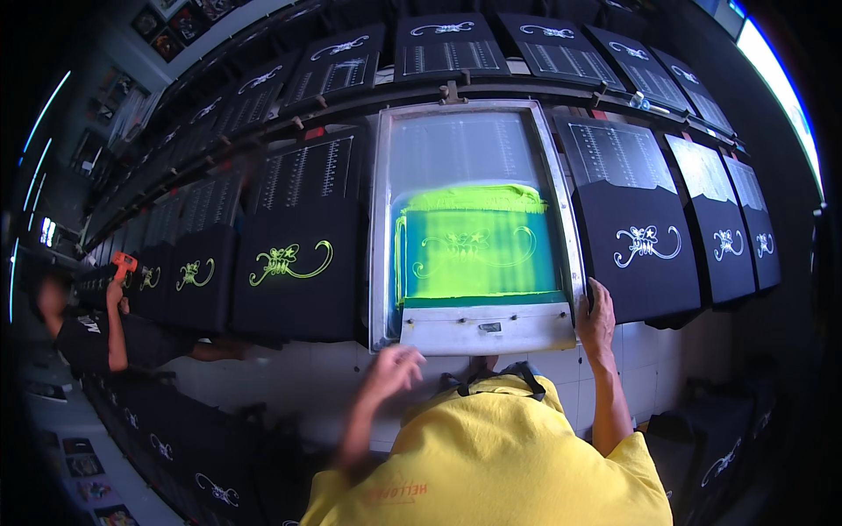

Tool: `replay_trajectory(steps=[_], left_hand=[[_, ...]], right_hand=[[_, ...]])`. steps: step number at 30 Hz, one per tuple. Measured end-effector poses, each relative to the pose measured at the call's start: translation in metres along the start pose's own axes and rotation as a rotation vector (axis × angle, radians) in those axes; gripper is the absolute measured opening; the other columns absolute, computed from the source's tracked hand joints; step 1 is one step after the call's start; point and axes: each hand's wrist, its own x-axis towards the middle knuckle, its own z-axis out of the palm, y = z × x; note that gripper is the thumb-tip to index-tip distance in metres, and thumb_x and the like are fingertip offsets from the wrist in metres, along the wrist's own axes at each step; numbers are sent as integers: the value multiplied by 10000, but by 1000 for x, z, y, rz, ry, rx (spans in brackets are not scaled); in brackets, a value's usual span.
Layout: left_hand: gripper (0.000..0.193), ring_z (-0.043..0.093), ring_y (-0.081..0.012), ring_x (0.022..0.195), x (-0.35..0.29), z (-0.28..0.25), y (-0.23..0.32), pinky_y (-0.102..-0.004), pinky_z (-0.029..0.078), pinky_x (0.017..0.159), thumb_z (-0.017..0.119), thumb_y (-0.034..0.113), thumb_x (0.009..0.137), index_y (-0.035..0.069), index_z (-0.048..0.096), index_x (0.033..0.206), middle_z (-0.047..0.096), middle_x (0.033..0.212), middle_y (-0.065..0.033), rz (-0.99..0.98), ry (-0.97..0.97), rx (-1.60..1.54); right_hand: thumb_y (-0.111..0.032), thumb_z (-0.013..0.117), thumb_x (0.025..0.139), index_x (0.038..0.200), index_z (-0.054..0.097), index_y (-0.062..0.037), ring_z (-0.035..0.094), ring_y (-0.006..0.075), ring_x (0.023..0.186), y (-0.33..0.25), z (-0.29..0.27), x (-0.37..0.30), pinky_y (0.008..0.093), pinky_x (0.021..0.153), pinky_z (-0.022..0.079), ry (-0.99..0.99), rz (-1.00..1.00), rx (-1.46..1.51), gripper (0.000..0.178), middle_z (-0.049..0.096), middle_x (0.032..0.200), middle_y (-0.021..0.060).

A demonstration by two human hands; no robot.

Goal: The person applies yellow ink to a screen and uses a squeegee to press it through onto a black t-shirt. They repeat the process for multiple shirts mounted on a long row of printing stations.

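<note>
A silk-screen printing frame (568, 230) with a pale metal rim lies over one board in the middle row. Bright yellow-green ink (478, 198) is banked across its mesh, and a thinner coat covers the scroll-and-star design below. Along the near end of the screen rests a wide metal squeegee (535, 328). My right hand (598, 320) grips the frame's right rim near its close corner. Just off the near left corner, my left hand (392, 372) is lifted with loosely bent fingers, slightly blurred, nothing visible in it.
Right of the frame, a black garment panel (643, 250) bears a white print; on the left, another panel (292, 263) shows a green-tinted one. A metal rail (338, 98) runs behind the boards. At far left a person (112, 324) holds an orange gun-shaped tool (124, 263).
</note>
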Motion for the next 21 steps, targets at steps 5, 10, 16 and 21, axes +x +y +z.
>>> replay_trajectory(steps=[5,10,16,21], left_hand=[[251,659,-323,783,32,-52,-22,-404,527,747,548,192,970,0,622,1115,681,853,-169,376,867,813],[266,649,-389,898,55,-67,-66,-417,515,831,588,195,942,-19,680,1071,687,983,-218,246,776,785],[267,672,-397,833,56,-61,-50,-377,530,760,630,204,918,-46,699,979,699,892,-216,173,796,615],[262,681,-388,814,59,-66,-55,-362,521,705,639,197,911,-44,691,999,682,869,-239,115,759,566]], right_hand=[[-101,529,978,1224,584,11,631,182,963,51,28,-6,297,898,474,-161,382,446,276,687,1061,143],[-112,561,961,1112,651,42,603,111,793,53,46,1,260,741,478,-93,477,604,234,686,904,78],[-117,588,951,1046,691,45,566,70,674,44,47,2,230,619,444,40,497,614,214,676,811,29],[-109,585,924,1040,697,48,574,89,664,48,52,0,248,624,459,51,493,628,225,669,763,32]])
